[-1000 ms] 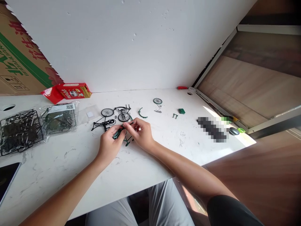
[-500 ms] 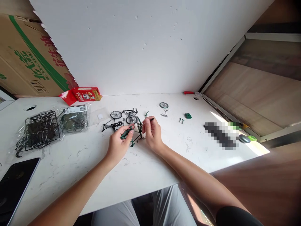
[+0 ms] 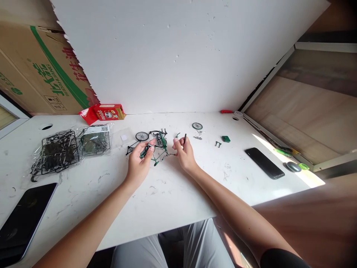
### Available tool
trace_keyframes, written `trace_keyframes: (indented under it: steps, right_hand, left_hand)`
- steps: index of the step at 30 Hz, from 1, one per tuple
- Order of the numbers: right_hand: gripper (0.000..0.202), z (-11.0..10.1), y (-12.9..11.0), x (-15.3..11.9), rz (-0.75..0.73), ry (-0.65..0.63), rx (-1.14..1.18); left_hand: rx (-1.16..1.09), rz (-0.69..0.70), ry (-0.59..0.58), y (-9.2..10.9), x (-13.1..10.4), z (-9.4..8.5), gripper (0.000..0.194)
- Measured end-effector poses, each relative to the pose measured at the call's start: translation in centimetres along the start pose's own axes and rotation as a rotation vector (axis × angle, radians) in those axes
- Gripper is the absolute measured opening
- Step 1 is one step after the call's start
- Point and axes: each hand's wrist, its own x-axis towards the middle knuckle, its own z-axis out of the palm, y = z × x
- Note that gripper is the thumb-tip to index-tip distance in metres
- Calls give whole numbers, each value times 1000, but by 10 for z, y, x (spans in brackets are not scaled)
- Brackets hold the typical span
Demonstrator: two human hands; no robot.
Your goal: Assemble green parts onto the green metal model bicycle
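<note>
My left hand [image 3: 139, 158] is closed, thumb against fingers, on a small dark green piece [image 3: 144, 152] whose exact kind I cannot make out. To its right is a green model bicycle frame [image 3: 164, 147] with thin rods; whether the left fingers touch it is unclear. My right hand [image 3: 184, 154] pinches a thin dark stick-like tool [image 3: 185, 138], its upper end rising above the fingers. Its lower end is hidden. Behind the left hand lie black model bicycle parts with a spoked wheel [image 3: 142, 136]. A small curved green part [image 3: 177, 135] lies just beyond the right fingers.
Bagged black part frames [image 3: 57, 149] and a second clear bag [image 3: 96, 139] lie left, near a tablet [image 3: 25, 219] and a red box [image 3: 110, 112]. Rightward are a loose wheel [image 3: 197, 126], a green block [image 3: 225, 139], a phone [image 3: 264, 163] and a mouse [image 3: 293, 166].
My right hand has moved right, away from the green frame, and the dark stick now points more upright. My left hand keeps its hold. The whole view has shifted slightly.
</note>
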Motion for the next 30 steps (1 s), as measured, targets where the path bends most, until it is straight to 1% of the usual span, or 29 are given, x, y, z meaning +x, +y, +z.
trace_keyframes:
  steps: [3,6,8,12,16,19,22,24,27,30]
  right_hand:
    - [55,2,0,-1,53,-128,1]
    - [62,3,0,-1,115,-253,139]
    - [64,3,0,1,125,-291,231]
    - [65,1,4,5,98,-259,265]
    - [59,0,7,9,58,-207,276]
    - [56,-2,6,10,35,-157,321]
    - [55,-3,4,10,32,-143,362]
    - [56,-4,3,10,28,-148,384]
    - [57,-5,2,10,22,-171,416]
    - [58,-6,-1,9,26,-214,416]
  left_hand:
    - [17,26,-12,1,-1,0,37]
    - [29,31,-14,3,-1,0,37]
    - [28,12,-18,4,-1,-1,36]
    - [-12,-34,-42,-1,-1,0,38]
    - [-90,-118,-63,-3,1,-1,55]
    - [-140,-221,-90,-2,3,-3,65]
    - [-228,-363,-124,0,6,-4,68]
    - [-275,-420,-130,-1,8,-5,68]
    - [-264,-441,-136,-1,8,-4,68]
    - [-232,-418,-163,-1,8,-4,65]
